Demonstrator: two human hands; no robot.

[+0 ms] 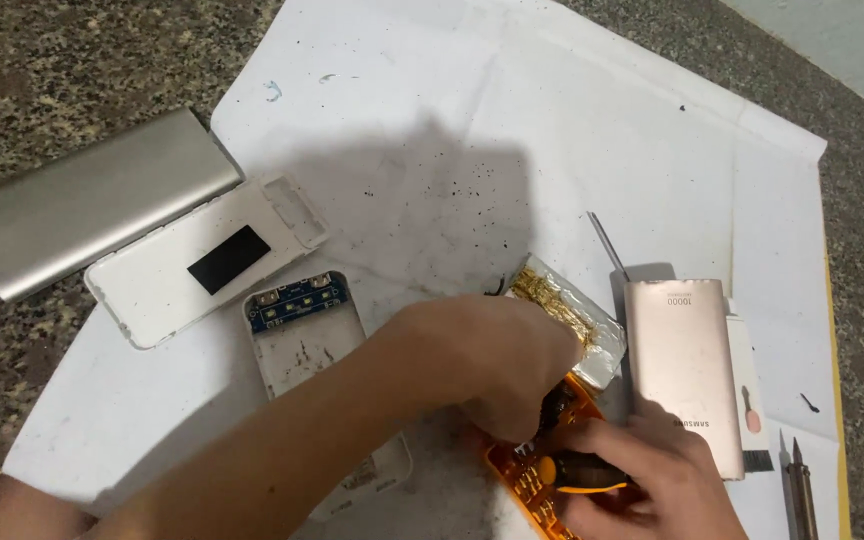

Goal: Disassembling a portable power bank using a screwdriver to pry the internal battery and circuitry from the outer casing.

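Observation:
My left hand (497,355) reaches across from the lower left and rests on an orange tool case (524,478), its fingers curled over the case's top end. My right hand (642,475) at the bottom grips a screwdriver handle (582,472), black and orange, lying across the case. Just beyond my left hand lies a silver battery pouch with crumpled gold foil (562,305). A pink power bank (680,365) stands right of my hands.
An opened white shell with a blue circuit board (297,305) lies left of my forearm. A white tray with a black patch (202,265) and a silver metal sleeve (87,205) lie far left. Thin metal tools (797,485) sit at the lower right. White paper (592,130) covers the granite counter.

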